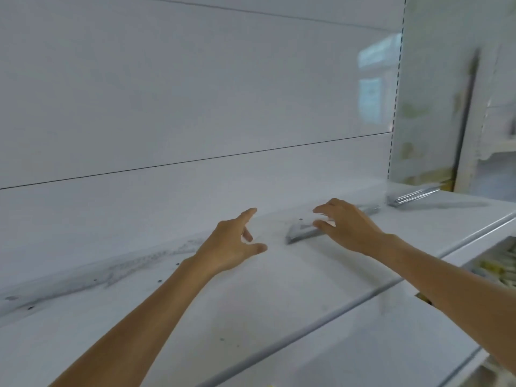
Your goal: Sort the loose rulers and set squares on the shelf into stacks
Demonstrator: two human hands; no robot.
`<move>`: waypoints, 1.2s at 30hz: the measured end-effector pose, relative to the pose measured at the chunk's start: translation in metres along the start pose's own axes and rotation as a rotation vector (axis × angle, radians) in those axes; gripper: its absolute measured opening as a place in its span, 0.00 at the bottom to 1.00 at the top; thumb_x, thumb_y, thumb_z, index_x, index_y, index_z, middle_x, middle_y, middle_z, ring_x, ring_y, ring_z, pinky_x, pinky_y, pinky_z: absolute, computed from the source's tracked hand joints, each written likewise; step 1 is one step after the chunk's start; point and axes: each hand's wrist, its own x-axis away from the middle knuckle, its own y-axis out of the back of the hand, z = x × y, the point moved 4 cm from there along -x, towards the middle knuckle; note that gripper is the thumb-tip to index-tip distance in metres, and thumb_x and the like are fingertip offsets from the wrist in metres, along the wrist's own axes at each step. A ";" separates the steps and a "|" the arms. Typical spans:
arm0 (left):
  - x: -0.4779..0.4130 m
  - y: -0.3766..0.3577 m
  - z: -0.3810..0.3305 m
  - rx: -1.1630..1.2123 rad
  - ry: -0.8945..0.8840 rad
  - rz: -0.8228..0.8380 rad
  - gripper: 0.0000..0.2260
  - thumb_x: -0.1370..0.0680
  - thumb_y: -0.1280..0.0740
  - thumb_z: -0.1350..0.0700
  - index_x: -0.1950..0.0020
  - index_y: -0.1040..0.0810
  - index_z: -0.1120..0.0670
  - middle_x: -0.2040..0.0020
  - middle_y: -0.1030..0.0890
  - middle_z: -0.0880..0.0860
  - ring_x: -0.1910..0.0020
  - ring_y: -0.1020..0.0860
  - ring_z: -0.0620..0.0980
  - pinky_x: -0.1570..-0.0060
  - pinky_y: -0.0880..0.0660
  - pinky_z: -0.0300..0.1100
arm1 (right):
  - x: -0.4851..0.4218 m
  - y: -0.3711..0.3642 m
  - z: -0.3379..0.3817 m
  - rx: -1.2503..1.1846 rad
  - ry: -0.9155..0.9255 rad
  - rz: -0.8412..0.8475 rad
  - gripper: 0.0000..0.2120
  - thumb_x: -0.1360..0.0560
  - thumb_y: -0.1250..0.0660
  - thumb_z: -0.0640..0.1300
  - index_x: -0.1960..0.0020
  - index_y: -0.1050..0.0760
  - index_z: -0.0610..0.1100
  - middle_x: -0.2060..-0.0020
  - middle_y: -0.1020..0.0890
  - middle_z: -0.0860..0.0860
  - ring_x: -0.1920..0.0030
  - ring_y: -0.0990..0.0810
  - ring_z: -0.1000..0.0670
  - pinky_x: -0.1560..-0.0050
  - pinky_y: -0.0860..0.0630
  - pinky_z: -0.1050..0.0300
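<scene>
A clear plastic set square or ruler pile lies near the back of the white shelf, blurred by motion. My right hand hovers over its right part with fingers spread, touching or just above it; I cannot tell which. My left hand is a little to the left of the pile, open, fingers apart, holding nothing. A second bundle of clear rulers lies farther right at the back of the shelf.
The white back panel rises behind the shelf, with a slotted upright at its right end. Dusty grey smears run along the shelf's back left. Below right, a lower shelf holds yellowish goods.
</scene>
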 end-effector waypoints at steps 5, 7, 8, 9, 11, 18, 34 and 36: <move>-0.045 -0.046 -0.044 -0.022 0.031 -0.072 0.34 0.32 0.29 0.41 0.31 0.37 0.48 0.52 0.25 0.42 0.58 0.26 0.39 0.61 0.30 0.35 | -0.007 0.012 -0.089 0.005 0.034 -0.004 0.17 0.23 0.37 0.50 0.36 0.28 0.46 0.40 0.25 0.51 0.39 0.28 0.50 0.41 0.34 0.59; -0.062 -0.064 -0.063 -0.037 0.051 -0.088 0.34 0.33 0.28 0.39 0.31 0.36 0.47 0.50 0.25 0.43 0.56 0.25 0.42 0.53 0.27 0.40 | -0.016 0.018 -0.125 -0.002 0.049 -0.022 0.17 0.23 0.37 0.49 0.36 0.27 0.47 0.39 0.24 0.52 0.38 0.30 0.51 0.40 0.36 0.59; -0.068 -0.074 -0.071 -0.058 0.063 -0.097 0.35 0.33 0.29 0.39 0.31 0.36 0.47 0.48 0.26 0.44 0.55 0.25 0.43 0.49 0.26 0.42 | -0.020 0.020 -0.142 -0.010 0.049 -0.026 0.17 0.24 0.37 0.49 0.36 0.27 0.47 0.39 0.24 0.52 0.37 0.30 0.51 0.40 0.37 0.59; -0.073 -0.082 -0.077 -0.077 0.076 -0.112 0.35 0.34 0.29 0.38 0.31 0.35 0.48 0.47 0.27 0.44 0.54 0.25 0.44 0.47 0.26 0.44 | -0.024 0.021 -0.158 -0.017 0.053 -0.024 0.17 0.24 0.36 0.49 0.36 0.27 0.47 0.39 0.24 0.52 0.38 0.30 0.51 0.40 0.37 0.60; -0.082 -0.094 -0.085 -0.103 0.102 -0.147 0.35 0.34 0.29 0.37 0.31 0.34 0.48 0.47 0.28 0.45 0.55 0.26 0.44 0.47 0.26 0.44 | -0.035 0.020 -0.182 -0.022 0.072 -0.003 0.17 0.24 0.36 0.49 0.36 0.27 0.47 0.39 0.24 0.52 0.37 0.31 0.51 0.39 0.37 0.60; -0.081 -0.101 -0.088 -0.099 0.229 -0.271 0.35 0.35 0.27 0.39 0.31 0.33 0.48 0.49 0.26 0.44 0.54 0.26 0.42 0.53 0.30 0.38 | -0.071 0.014 -0.192 -0.153 0.218 0.041 0.16 0.23 0.37 0.48 0.36 0.27 0.48 0.37 0.25 0.52 0.36 0.30 0.51 0.38 0.38 0.61; -0.082 -0.089 -0.072 -0.068 0.321 -0.285 0.28 0.34 0.25 0.45 0.37 0.27 0.49 0.50 0.24 0.43 0.56 0.26 0.39 0.59 0.31 0.32 | -0.060 -0.005 -0.179 -0.118 0.343 0.139 0.23 0.23 0.40 0.47 0.29 0.36 0.48 0.31 0.32 0.52 0.30 0.37 0.52 0.32 0.43 0.61; -0.083 -0.090 -0.067 -0.027 0.313 -0.294 0.24 0.34 0.25 0.46 0.40 0.25 0.49 0.50 0.23 0.43 0.56 0.25 0.38 0.61 0.32 0.28 | -0.044 -0.002 -0.161 -0.173 0.370 0.142 0.20 0.22 0.41 0.49 0.31 0.34 0.48 0.31 0.31 0.54 0.31 0.36 0.53 0.33 0.42 0.61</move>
